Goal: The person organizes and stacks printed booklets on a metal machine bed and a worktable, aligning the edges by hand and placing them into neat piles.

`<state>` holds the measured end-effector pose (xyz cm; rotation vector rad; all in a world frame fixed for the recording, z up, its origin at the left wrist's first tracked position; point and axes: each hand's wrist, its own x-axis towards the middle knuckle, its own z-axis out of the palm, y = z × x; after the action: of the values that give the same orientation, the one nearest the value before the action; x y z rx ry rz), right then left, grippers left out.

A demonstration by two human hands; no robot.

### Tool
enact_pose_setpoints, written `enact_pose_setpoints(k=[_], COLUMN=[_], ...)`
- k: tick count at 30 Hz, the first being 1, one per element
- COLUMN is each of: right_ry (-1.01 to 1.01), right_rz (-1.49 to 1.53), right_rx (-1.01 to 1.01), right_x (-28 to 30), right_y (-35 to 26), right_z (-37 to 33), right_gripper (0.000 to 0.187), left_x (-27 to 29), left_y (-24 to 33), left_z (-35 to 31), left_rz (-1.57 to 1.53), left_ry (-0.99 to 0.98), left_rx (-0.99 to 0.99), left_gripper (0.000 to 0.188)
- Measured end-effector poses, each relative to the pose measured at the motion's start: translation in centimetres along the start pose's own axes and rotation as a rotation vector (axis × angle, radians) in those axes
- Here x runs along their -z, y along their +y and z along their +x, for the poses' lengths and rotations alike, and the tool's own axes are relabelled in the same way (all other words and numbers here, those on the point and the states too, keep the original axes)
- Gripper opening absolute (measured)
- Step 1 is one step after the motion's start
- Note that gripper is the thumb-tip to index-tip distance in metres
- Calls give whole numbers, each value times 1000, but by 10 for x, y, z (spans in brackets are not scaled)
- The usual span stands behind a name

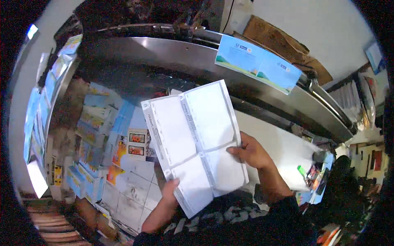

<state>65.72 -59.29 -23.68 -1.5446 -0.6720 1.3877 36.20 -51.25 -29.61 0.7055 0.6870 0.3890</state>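
Note:
A white printed sheet, divided into several panels with grey header strips, is held up tilted in front of me. My right hand grips its right edge, thumb lying on the front and the other fingers behind. At the lower left edge my left hand pinches the sheet with its thumb in front; its other fingers are mostly hidden behind. Whether it is one sheet or a thin stack I cannot tell.
Ahead runs a curved-looking metal machine edge, with a light-blue printed sheet on it. Stacks of blue printed paper stand at left. A white surface lies to the right, with small items at its end.

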Motion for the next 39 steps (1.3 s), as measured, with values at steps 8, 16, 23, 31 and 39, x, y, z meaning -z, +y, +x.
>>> enact_pose_setpoints(k=[8, 16, 23, 31, 39], right_ry=[5, 225, 259, 292, 442], right_rz=[454, -2, -183, -275, -452], right_rx=[187, 124, 145, 157, 142], right_x=[-33, 3, 7, 20, 21], right_y=[100, 138, 142, 160, 153], right_z=[-64, -77, -71, -55, -61], right_gripper=[43, 42, 43, 37, 35], left_x=[-25, -38, -18, 37, 94], left_y=[-33, -73, -70, -90, -115], left_z=[-53, -56, -55, -35, -9], left_rz=[-51, -39, 143, 70, 351], left_ry=[-53, -253, -161, -1, 176], left_rx=[-70, 36, 14, 19, -109], left_gripper=[54, 57, 51, 37, 35])
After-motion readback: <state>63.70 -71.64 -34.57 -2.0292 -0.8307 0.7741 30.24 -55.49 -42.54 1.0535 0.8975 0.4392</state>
